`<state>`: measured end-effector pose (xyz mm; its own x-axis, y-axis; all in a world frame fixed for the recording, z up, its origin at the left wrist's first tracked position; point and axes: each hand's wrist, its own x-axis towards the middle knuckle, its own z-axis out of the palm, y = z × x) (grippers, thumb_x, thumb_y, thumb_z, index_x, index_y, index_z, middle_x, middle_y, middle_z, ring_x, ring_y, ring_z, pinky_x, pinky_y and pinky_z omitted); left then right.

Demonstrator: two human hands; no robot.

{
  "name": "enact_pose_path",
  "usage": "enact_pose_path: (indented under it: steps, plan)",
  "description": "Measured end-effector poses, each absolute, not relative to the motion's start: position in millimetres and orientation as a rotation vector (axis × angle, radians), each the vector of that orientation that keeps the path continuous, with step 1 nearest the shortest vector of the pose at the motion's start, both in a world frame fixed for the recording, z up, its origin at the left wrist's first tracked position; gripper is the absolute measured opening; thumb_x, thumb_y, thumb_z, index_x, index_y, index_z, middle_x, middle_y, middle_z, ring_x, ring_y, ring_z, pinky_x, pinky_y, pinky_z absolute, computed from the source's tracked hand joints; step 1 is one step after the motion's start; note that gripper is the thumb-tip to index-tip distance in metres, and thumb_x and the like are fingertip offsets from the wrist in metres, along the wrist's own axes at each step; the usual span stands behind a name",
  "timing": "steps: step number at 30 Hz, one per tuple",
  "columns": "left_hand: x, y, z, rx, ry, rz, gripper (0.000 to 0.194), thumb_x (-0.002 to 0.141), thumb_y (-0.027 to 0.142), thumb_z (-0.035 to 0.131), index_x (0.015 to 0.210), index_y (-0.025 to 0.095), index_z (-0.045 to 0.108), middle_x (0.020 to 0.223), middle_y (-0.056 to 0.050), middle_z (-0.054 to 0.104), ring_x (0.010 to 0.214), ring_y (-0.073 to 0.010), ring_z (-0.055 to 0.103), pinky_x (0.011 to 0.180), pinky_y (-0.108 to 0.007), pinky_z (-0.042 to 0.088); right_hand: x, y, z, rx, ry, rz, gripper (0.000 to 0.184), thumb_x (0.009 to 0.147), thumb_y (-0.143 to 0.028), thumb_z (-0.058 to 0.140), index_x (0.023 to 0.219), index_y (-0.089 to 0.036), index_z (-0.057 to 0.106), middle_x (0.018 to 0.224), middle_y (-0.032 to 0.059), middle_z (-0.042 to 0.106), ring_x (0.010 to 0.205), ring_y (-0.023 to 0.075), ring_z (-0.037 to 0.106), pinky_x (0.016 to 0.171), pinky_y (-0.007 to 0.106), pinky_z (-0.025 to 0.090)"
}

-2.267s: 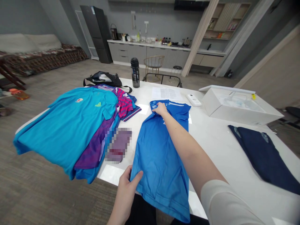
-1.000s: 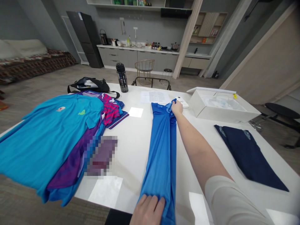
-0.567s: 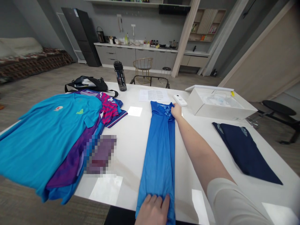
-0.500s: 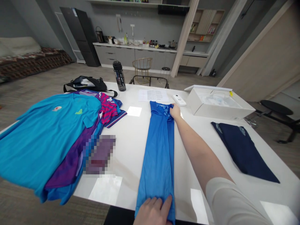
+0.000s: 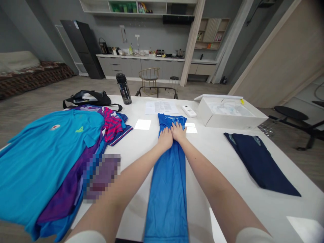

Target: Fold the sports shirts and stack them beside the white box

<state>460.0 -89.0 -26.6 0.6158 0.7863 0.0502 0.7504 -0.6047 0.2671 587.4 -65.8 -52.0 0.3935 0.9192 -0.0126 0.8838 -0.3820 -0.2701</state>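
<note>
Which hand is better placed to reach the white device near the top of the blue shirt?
Probably the right. The right hand rests on the blue shirt closer to the white device, which lies on its side. The left hand is farther away.

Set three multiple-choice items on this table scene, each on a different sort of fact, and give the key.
1. Where is the white box relative to the blue shirt?
A) Left of it B) Right of it C) On top of it

2. What colour is the folded garment at the table's right side?
A) Navy B) Red C) White

3. How are the left hand and right hand placed?
A) Both flat on the shirt B) Only one touching it C) Both lifted off it

1: B, it stands beyond the shirt, to its right.
2: A, its fabric is dark navy.
3: A, both palms lie on the shirt's upper end.
</note>
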Motion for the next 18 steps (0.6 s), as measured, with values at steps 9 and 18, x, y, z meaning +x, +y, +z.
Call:
enact_pose_path:
  steps: [9, 18]
  plan:
    - [468, -5, -50, 2.53, 1.545, 0.28, 0.064, 0.103, 0.051, 0.026, 0.157, 0.019, 0.038, 0.166, -0.014, 0.026, 0.153, -0.0371, 0.023, 0.12, -0.071, 0.006, 622, -58, -54, -2.606, -1.388, 0.261, 0.068, 0.103, -0.056, 0.02, 0.163, -0.023, 0.027, 0.169, 0.0111, 0.019, 0.155, 0.0398, 0.012, 0.114, 0.077, 0.0]
    - [480, 50, -55, 2.596, 1.35, 0.098, 0.067, 0.103, 0.06, 0.022, 0.16, 0.027, 0.032, 0.168, -0.008, 0.024, 0.155, -0.033, 0.019, 0.12, -0.069, 0.008, 638, -23, -59, -2.477, -1.649, 0.288, 0.062, 0.105, -0.055, 0.017, 0.16, -0.032, 0.032, 0.17, 0.007, 0.02, 0.155, 0.0323, 0.014, 0.116, 0.074, 0.004]
